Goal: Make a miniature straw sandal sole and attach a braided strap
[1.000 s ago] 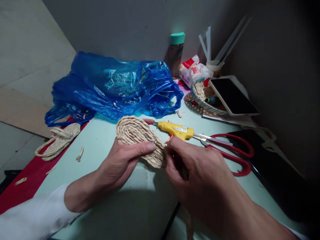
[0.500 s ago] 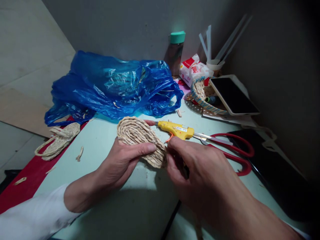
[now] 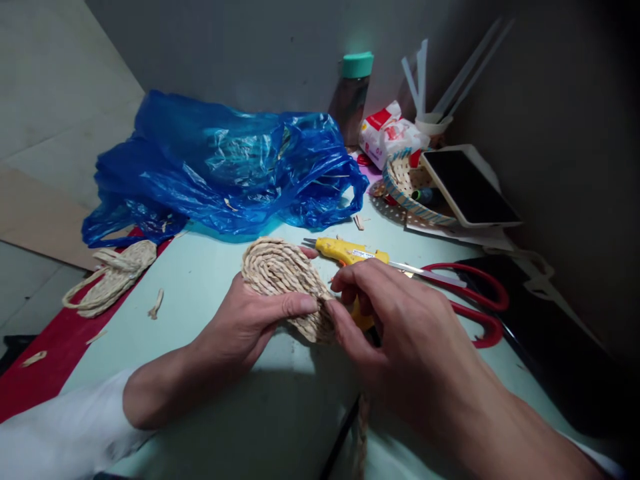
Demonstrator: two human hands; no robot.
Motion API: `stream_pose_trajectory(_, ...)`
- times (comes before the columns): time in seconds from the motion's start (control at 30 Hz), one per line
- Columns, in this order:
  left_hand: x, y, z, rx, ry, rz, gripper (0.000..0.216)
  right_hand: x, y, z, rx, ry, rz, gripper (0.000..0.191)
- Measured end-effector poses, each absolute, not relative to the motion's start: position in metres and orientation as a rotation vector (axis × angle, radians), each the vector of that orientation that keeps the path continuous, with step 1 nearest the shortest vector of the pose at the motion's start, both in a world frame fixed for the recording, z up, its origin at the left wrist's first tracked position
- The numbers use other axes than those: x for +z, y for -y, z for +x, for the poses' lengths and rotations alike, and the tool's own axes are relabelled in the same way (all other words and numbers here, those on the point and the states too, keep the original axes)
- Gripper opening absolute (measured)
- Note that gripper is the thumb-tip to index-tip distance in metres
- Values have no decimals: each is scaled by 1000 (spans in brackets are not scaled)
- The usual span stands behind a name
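My left hand (image 3: 255, 310) grips a flat oval coil of braided straw cord (image 3: 277, 267), its thumb across the near face and its fingers behind. At the coil's right end is my right hand (image 3: 395, 313), thumb tip against the edge and index finger lifted a little apart from it. The other right fingers curl in and are partly hidden. A length of straw cord (image 3: 362, 440) hangs below the right hand. Just behind the hands lies a yellow hot glue gun (image 3: 345, 250), its handle partly covered by the right hand.
Red-handled scissors (image 3: 493, 293) lie at right near a black flat object (image 3: 550, 347). A blue plastic bag (image 3: 225, 167) spreads across the back. Another straw piece (image 3: 117, 277) rests at left. A woven basket (image 3: 395, 190), phone (image 3: 470, 187) and bottle (image 3: 353, 93) stand behind.
My right index finger has lifted away from the thumb, opening a gap at the coil's edge. The coil has shifted slightly right and down. More of the hanging cord shows.
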State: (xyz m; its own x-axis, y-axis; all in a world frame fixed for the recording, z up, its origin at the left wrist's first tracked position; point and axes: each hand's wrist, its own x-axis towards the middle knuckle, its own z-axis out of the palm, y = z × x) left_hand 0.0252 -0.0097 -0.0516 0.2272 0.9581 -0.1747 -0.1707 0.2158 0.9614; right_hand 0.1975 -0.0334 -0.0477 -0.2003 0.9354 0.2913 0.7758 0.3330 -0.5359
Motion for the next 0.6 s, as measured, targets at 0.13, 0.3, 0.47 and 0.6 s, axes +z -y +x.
stream_pose_trajectory(0.13, -56, 10, 19, 939, -1046, 1054, 46, -50, 33, 198, 401, 2017, -1502, 7)
stream_pose_trajectory(0.3, -60, 9, 18, 913, -1063, 1021, 50, -48, 31, 200, 519, 1974, -1479, 11)
stream_pose_trajectory(0.47, -59, 10, 19, 918, -1036, 992, 47, -45, 31, 199, 472, 1921, -1431, 14)
stream_pose_trajectory(0.6, -59, 10, 21, 936, -1024, 994, 46, -47, 32, 198, 424, 1926, -1425, 15)
